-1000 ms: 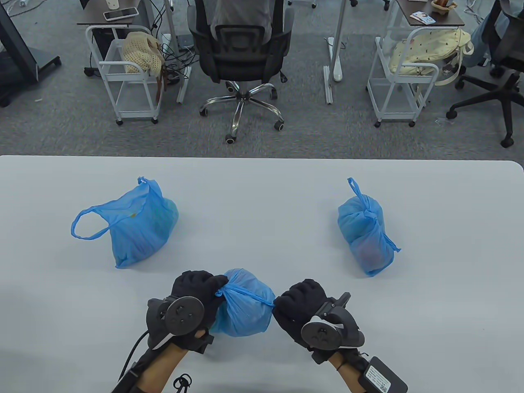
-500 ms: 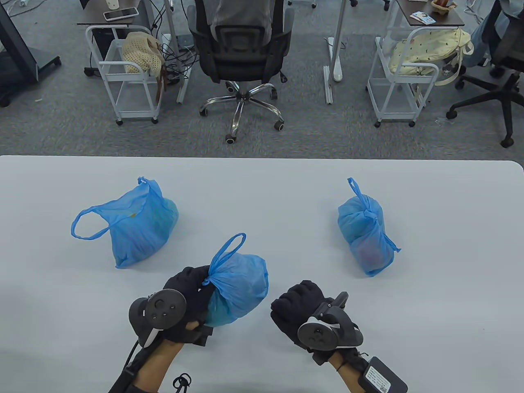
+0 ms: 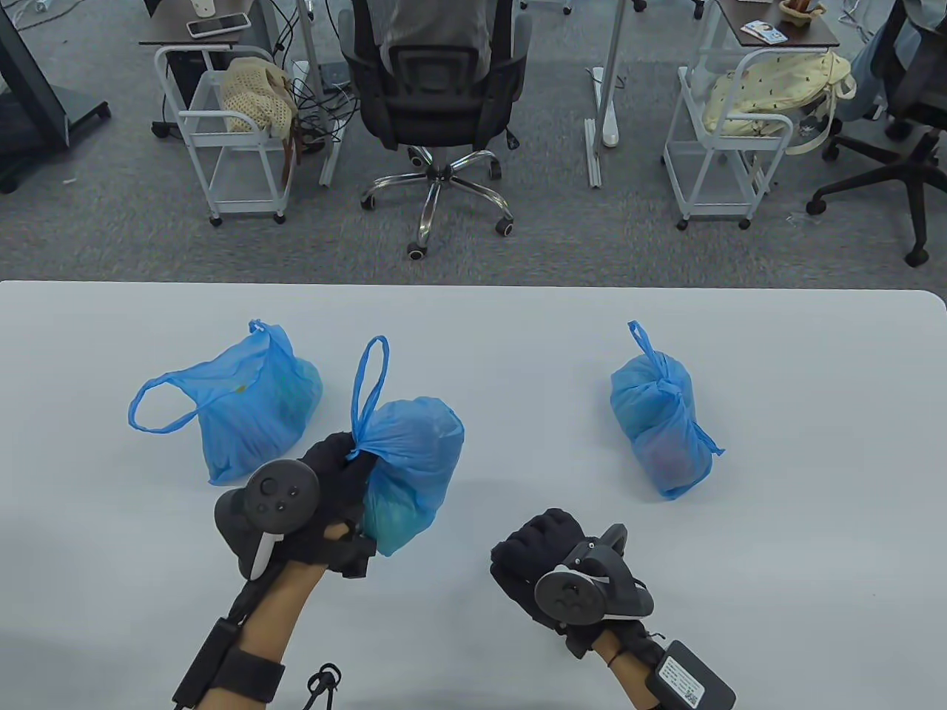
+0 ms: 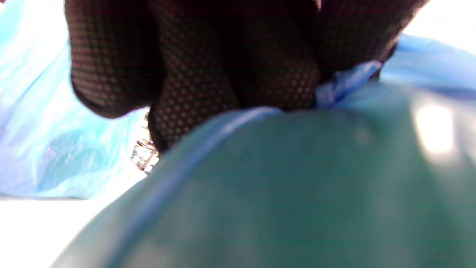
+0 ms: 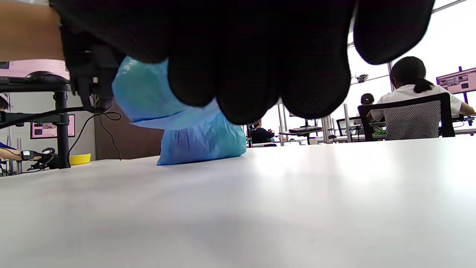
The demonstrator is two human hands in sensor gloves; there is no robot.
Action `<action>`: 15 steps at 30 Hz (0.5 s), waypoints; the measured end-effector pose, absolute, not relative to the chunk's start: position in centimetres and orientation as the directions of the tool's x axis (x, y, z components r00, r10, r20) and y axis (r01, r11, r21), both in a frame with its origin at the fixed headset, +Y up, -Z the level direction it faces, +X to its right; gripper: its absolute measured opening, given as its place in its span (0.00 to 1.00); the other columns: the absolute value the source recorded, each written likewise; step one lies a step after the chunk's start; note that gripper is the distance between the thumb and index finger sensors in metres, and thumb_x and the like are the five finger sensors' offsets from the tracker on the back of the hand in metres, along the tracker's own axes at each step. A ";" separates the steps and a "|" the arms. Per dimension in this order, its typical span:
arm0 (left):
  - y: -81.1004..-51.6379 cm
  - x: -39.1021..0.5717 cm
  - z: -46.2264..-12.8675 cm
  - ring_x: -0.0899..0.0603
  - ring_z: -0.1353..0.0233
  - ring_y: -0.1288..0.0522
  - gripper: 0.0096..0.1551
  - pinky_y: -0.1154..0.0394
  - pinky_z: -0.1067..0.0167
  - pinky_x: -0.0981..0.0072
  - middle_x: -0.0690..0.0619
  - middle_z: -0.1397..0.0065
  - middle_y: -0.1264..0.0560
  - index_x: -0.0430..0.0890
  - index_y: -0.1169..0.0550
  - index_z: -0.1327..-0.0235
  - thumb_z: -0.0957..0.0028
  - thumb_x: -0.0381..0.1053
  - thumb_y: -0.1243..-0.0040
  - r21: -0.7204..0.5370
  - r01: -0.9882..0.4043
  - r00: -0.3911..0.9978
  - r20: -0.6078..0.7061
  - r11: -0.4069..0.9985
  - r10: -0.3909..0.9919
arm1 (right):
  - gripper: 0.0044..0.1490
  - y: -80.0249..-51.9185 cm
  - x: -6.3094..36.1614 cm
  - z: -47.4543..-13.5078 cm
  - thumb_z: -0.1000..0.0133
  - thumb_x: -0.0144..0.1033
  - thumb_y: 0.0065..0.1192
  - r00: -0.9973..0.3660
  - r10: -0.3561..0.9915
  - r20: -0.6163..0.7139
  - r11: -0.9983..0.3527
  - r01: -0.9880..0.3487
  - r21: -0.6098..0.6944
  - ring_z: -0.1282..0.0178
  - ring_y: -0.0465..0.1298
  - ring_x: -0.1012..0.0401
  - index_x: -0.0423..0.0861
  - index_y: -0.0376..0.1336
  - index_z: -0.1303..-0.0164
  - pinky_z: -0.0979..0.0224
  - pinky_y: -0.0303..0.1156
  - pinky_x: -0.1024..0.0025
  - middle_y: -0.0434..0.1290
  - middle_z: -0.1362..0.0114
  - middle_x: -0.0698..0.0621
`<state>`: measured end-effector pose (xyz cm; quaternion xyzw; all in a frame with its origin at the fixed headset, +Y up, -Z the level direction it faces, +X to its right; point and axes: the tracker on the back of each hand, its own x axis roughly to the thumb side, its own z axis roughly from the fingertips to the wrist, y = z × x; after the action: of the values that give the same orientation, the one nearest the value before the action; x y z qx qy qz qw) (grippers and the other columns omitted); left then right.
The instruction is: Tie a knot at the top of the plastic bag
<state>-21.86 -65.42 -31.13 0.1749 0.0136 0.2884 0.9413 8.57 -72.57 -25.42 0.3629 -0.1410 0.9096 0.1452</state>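
Left hand (image 3: 325, 492) pinches the middle blue bag (image 3: 407, 466) right at its knotted top, bag lifted over the white table (image 3: 518, 333), one handle loop sticking up. Right hand (image 3: 540, 562) hovers nearby holding nothing, fingers loosely curled. Two other blue bags sit further back, one open (image 3: 244, 414), one tied (image 3: 662, 421).

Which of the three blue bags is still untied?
The far-left bag: its handles stand apart, one forming an open loop. The bag in the left hand and the right-side bag are knotted.
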 end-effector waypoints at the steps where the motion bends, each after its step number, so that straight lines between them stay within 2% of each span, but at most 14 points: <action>1: -65.1 -21.7 -31.5 0.52 0.65 0.07 0.22 0.11 0.60 0.57 0.56 0.71 0.11 0.46 0.11 0.59 0.50 0.62 0.34 0.338 -0.519 0.845 0.064 0.785 0.531 | 0.23 -72.6 8.6 -25.4 0.46 0.48 0.64 -0.694 0.163 0.701 -0.919 -0.365 -0.149 0.47 0.83 0.45 0.44 0.77 0.55 0.41 0.71 0.36 0.84 0.50 0.44; 7: -64.2 -19.2 -35.1 0.51 0.65 0.07 0.22 0.12 0.60 0.57 0.56 0.70 0.11 0.46 0.11 0.59 0.50 0.62 0.33 0.304 -0.333 0.935 -0.019 0.893 0.355 | 0.23 -72.6 8.5 -25.5 0.46 0.48 0.64 -0.695 0.161 0.701 -0.925 -0.353 -0.137 0.47 0.83 0.45 0.44 0.77 0.55 0.41 0.71 0.36 0.84 0.50 0.44; 11: -65.8 -17.8 -37.8 0.51 0.64 0.07 0.22 0.12 0.59 0.56 0.56 0.70 0.11 0.46 0.11 0.58 0.49 0.61 0.34 0.236 -0.255 0.954 -0.097 0.938 0.284 | 0.23 -72.6 8.6 -25.6 0.46 0.48 0.64 -0.696 0.167 0.698 -0.928 -0.351 -0.128 0.47 0.83 0.45 0.44 0.77 0.55 0.41 0.70 0.36 0.84 0.50 0.44; 15: -66.9 -17.2 -40.1 0.51 0.64 0.07 0.22 0.12 0.59 0.56 0.56 0.70 0.11 0.47 0.11 0.57 0.49 0.61 0.34 0.222 -0.197 0.957 -0.170 0.955 0.237 | 0.23 -72.6 8.7 -25.8 0.46 0.48 0.64 -0.700 0.173 0.693 -0.927 -0.354 -0.125 0.47 0.83 0.45 0.44 0.77 0.55 0.41 0.70 0.35 0.84 0.50 0.44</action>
<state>-17.20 -66.91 -40.06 0.1017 0.0977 0.1102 0.9838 8.69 -72.58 -25.85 0.3597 -0.1255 0.9133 0.1443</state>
